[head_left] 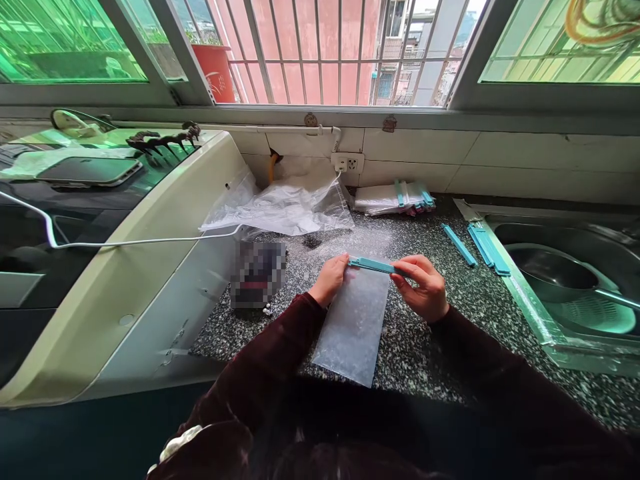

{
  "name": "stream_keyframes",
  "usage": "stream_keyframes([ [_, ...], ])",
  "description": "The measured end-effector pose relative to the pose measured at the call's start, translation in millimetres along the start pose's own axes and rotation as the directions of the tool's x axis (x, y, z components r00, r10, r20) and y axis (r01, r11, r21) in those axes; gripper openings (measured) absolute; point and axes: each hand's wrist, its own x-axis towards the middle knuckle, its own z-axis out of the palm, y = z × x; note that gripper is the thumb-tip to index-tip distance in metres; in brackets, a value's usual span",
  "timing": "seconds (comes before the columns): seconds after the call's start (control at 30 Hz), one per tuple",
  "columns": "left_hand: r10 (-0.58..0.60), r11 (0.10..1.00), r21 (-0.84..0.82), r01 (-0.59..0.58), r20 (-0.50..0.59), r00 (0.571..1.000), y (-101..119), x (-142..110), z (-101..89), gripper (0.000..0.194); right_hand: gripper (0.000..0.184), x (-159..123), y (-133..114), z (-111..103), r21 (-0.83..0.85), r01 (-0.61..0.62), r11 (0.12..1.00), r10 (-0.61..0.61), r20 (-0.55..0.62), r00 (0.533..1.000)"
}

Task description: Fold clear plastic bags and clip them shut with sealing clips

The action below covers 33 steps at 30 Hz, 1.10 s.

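A light blue bag clip (371,265) lies across the top edge of a clear plastic bag (353,327), which hangs flat above the speckled countertop. My left hand (330,279) pinches the clip's left end together with the bag's upper corner. The clip's right end is held between the thumb and fingers of my right hand (424,288). Whether the clip is fully fastened cannot be made out. To the right, a single loose blue clip (459,245) rests on the counter beside a small group of similar clips (487,248) near the sink.
Crumpled clear plastic (295,207) lies against the wall, left of stacked bags with blue clips (387,199). A blurred dark object (257,275) sits left of my hands. A cream-edged appliance (165,233) borders the left side; a metal sink (530,300) with a dark pan (550,267), the right.
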Motion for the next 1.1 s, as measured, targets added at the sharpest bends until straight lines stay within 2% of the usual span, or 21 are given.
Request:
stream_keyframes([
  [0.27, 0.037, 0.999, 0.012, -0.037, 0.012, 0.999, 0, 2, -3.4, 0.039, 0.022, 1, 5, -1, -0.047, 0.073, 0.996, -0.073, -0.005, 0.997],
  [0.53, 0.018, 0.999, -0.027, -0.019, -0.058, 0.998, 1, 4, -4.4, 0.037, 0.028, 3, 13, -6, -0.065, 0.063, 0.996, -0.067, -0.060, 0.996],
  [0.87, 0.017, 0.999, -0.035, -0.021, -0.106, 0.994, -1, 8, -7.8, 0.038, 0.022, 5, 19, -12, -0.082, 0.037, 0.996, -0.045, -0.103, 0.994],
  [1.1, 0.014, 0.998, -0.055, -0.022, -0.145, 0.989, 2, 9, -7.4, 0.034, 0.012, 3, 22, -15, -0.108, -0.040, 0.993, 0.026, -0.121, 0.992],
])
